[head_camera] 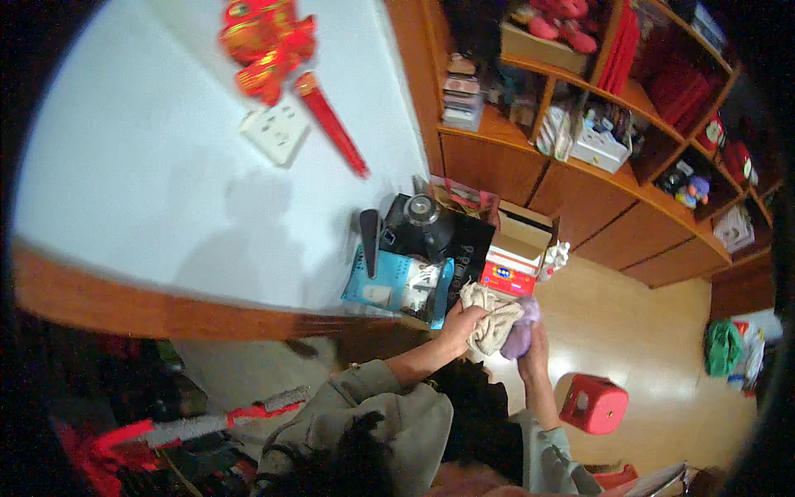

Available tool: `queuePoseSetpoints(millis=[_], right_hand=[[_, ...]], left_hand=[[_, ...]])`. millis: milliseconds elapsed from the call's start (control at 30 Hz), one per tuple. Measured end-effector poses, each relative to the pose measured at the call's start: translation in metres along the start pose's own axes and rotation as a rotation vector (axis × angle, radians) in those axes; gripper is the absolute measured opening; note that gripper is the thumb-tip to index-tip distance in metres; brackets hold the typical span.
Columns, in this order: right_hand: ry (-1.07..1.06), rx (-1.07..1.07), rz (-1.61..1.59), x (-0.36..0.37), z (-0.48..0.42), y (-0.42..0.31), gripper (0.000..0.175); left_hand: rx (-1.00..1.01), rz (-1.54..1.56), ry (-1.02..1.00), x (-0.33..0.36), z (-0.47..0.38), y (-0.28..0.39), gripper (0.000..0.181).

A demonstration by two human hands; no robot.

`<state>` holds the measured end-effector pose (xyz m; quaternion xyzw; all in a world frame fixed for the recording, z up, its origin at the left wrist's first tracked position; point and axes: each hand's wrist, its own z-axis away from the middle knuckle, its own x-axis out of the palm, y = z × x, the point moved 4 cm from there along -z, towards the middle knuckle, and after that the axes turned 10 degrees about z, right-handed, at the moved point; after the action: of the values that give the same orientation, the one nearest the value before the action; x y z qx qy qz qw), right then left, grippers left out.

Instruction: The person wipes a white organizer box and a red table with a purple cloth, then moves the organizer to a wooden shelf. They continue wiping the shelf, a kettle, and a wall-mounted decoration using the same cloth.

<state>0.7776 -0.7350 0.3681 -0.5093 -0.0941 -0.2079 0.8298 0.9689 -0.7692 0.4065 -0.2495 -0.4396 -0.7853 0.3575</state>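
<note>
My left hand grips a bunched cream knitted cloth, perhaps a glove or sock. Pressed against its right side is a soft light-purple item, held in my right hand. Both items are crumpled, so their full shapes are hidden. Just beyond the cloth lies a red packet bearing writing, in front of an open cardboard box. A blue-and-white plastic package lies left of my left hand, beside a black box.
A dark kettle-like vessel and a black elongated object sit among the boxes. A red plastic stool stands on the floor at right. Wooden shelving curves along the far side. A wall socket is at upper left.
</note>
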Motion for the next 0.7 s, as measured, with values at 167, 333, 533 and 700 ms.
queuePoseSetpoints(millis=[167, 333, 533, 700], right_hand=[[-0.428, -0.658, 0.945, 0.119, 0.022, -0.045, 0.094], [-0.599, -0.812, 0.983, 0.142, 0.056, -0.051, 0.096], [-0.77, -0.803, 0.907, 0.147, 0.052, -0.039, 0.07], [-0.98, -0.86, 0.993, 0.187, 0.029, -0.055, 0.072]], left_hand=[[0.173, -0.101, -0.015, -0.005, 0.044, 0.021, 0.036], [0.215, 0.128, -0.115, -0.017, 0.087, 0.023, 0.049], [0.355, -0.154, -0.21, -0.015, 0.147, 0.036, 0.053], [0.614, -0.485, 0.144, -0.044, 0.174, 0.07, 0.057]])
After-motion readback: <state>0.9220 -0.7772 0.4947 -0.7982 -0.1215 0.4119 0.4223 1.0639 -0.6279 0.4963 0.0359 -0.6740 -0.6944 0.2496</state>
